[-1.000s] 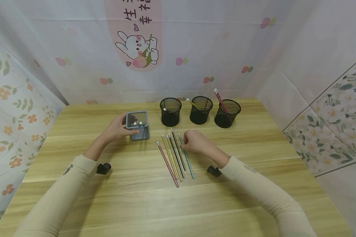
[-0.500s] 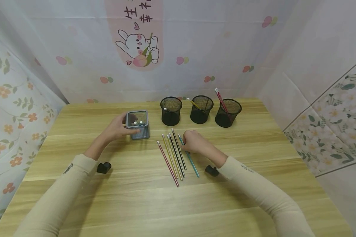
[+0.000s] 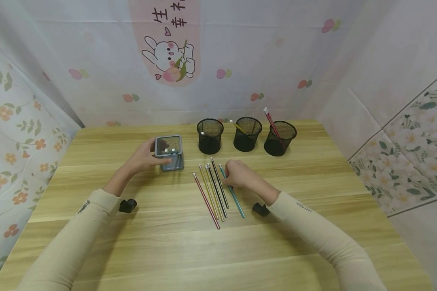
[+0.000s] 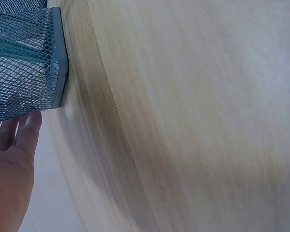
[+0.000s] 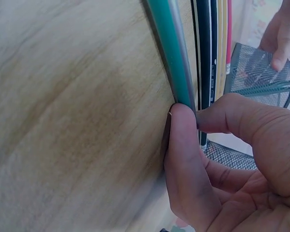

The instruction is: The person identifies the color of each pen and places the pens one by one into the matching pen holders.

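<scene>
My left hand holds a grey square mesh pencil holder, thumb across its front and fingers round the far side. White eraser ends of two pencils show inside it; through the mesh in the left wrist view they look green. Beside the row of pencils, my right hand pinches a teal pencil between thumb and index finger, near its eraser end. The right wrist view shows that pencil close over the table. Left of it lie two black pencils, two yellow ones and a red pencil.
Three round black mesh cups stand along the back: the left cup with a white-tipped pencil, the middle cup with a yellow pencil, the right cup with red pencils. Patterned curtains enclose the wooden table.
The teal pencil's lower end has swung right, away from the black pencils, in my right hand's pinch. My left hand and the grey holder have stayed in place.
</scene>
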Motion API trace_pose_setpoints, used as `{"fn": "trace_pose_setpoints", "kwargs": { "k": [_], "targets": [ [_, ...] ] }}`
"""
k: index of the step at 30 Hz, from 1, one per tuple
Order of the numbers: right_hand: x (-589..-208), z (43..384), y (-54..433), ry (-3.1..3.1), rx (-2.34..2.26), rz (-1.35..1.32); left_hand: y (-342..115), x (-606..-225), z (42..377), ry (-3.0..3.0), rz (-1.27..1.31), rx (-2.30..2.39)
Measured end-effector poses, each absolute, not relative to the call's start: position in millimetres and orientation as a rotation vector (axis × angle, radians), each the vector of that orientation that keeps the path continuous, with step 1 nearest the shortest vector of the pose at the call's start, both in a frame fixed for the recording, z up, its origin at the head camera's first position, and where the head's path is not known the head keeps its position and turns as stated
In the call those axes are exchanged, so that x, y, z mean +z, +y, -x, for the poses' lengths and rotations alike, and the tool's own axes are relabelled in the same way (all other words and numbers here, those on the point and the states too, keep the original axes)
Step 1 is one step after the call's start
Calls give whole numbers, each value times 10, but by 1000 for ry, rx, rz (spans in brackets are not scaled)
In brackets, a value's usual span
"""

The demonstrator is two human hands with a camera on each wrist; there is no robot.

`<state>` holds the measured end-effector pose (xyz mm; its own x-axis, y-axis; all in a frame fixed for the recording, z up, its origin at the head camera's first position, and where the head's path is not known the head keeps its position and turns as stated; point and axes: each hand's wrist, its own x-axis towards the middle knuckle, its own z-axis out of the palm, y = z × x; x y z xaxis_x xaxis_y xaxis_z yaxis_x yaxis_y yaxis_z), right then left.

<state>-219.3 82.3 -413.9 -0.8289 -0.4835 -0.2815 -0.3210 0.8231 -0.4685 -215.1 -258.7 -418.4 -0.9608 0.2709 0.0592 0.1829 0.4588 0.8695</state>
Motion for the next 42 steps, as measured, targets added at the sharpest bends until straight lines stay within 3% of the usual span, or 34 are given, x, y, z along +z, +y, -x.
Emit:
{"fn": "trace_pose_setpoints", "kwargs": {
  "k": [15,27,36,42],
  "targets": [
    [-4136,2174,848,2594,-649,630,-2591,-4158,2146,2627,-395,1510],
    [-4059,2195,879,2531,-762,625,-2427,-3796,1932,2615,-410,1499],
    [-3929,2193,901,2521,-796,702,-2450,-3852,1965,2591,-388,1513],
    [-3831,2169,909,2550,-848,806,-2544,-4093,2102,2578,-345,1534]
  ]
}}
